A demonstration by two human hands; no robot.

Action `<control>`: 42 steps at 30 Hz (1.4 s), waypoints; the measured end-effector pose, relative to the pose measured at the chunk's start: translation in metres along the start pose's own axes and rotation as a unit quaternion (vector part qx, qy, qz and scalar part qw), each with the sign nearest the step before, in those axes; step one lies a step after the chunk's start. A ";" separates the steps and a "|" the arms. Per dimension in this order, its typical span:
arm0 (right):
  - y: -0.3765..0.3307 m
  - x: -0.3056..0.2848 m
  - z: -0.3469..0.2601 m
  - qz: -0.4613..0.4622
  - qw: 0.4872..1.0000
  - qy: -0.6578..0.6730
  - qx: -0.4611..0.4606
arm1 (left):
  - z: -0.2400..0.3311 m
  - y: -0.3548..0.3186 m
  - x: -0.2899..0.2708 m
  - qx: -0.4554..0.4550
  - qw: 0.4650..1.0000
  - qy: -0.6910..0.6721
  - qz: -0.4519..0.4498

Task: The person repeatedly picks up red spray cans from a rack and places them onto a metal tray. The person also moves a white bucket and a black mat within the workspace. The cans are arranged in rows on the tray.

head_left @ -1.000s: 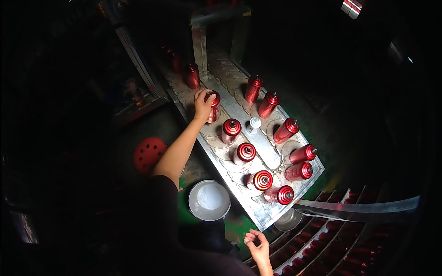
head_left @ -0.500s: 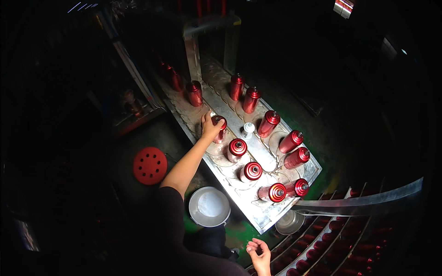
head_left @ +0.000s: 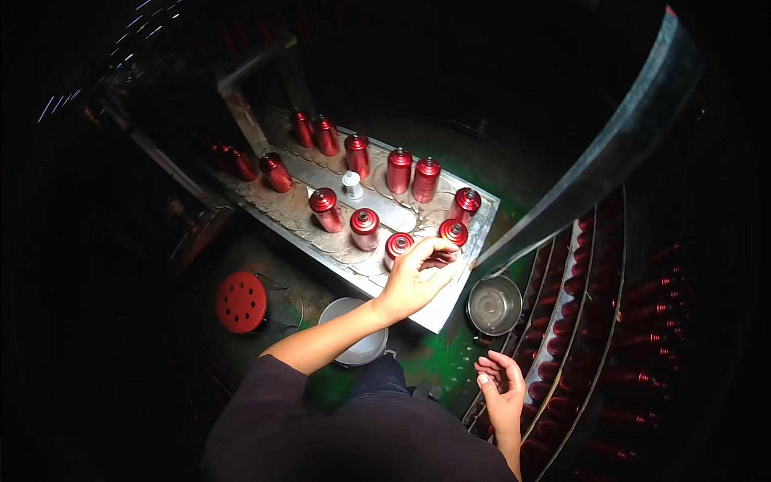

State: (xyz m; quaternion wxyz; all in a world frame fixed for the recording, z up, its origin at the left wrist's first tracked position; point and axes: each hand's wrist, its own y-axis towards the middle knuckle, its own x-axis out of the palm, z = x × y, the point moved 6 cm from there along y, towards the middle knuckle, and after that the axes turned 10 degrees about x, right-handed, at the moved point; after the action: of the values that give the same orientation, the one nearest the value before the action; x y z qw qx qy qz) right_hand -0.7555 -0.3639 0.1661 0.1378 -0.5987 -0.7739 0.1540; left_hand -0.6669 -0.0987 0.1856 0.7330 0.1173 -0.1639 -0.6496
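Note:
My left hand [head_left: 422, 271] reaches over the near end of a metal work table [head_left: 438, 313]. Its fingers are curved and apart, in front of a shiny red bottle-shaped piece [head_left: 453, 231] with a stepped top. The hand hides that piece's lower part, so contact is unclear. Close to the wrist, another red bottle-shaped piece [head_left: 398, 243] stands upright, partly covered by the hand. Several similar red pieces stand in two rows, with a small white stepped piece [head_left: 352, 185] between them. Low on the right, my right hand [head_left: 503, 390] hovers palm inward, fingers loosely spread, holding nothing.
A grey metal pot [head_left: 495, 305] sits just right of the table's near end. A pale basin [head_left: 341, 309] is under my left forearm, and a round red stool [head_left: 241, 302] with holes lies further left. Racks of red pieces [head_left: 562, 345] line the right; a metal strip [head_left: 610, 153] rises there.
My left hand has left a red piece in the left row and come to the near end. My right hand's fingers have spread more. The view has turned, shifting the table leftward and up.

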 end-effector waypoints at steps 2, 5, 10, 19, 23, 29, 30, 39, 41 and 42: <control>-0.006 -0.045 -0.010 0.032 0.999 -0.024 -0.030 | -0.003 -0.012 0.074 -0.004 0.995 0.001 -0.104; -0.036 -0.119 -0.024 0.107 0.989 -0.057 -0.079 | -0.022 -0.039 0.175 -0.071 0.977 -0.012 -0.199; -0.137 -0.270 -0.030 0.331 0.920 -0.133 -0.165 | -0.027 -0.073 0.336 -0.084 0.939 -0.063 -0.327; -0.235 -0.487 -0.013 0.598 0.641 -0.474 -0.087 | -0.030 -0.023 0.592 0.232 0.886 0.030 -0.400; -0.221 -0.526 0.009 0.552 0.730 -0.402 -0.002 | -0.077 -0.005 0.654 0.254 0.846 0.118 -0.454; -0.217 -0.555 0.006 0.525 0.693 -0.494 -0.008 | -0.075 0.003 0.688 0.277 0.831 0.192 -0.443; -0.215 -0.563 0.008 0.516 0.711 -0.479 -0.012 | -0.076 0.004 0.694 0.273 0.826 0.198 -0.452; -0.170 -0.542 -0.033 0.371 0.766 -0.521 -0.066 | -0.078 0.008 0.675 0.292 0.819 0.180 -0.460; -0.157 -0.554 -0.034 0.331 0.809 -0.485 -0.019 | -0.063 0.016 0.685 0.287 0.795 0.198 -0.496; -0.153 -0.561 -0.028 0.319 0.826 -0.465 -0.009 | -0.056 0.019 0.694 0.285 0.783 0.204 -0.513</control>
State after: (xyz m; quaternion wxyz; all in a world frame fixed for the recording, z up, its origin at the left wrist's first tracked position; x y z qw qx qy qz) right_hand -0.7419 -0.9409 0.2372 -0.3007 -0.6708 -0.5139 0.4422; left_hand -0.5566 -0.7860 0.2022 0.2408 0.5175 -0.1037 -0.8145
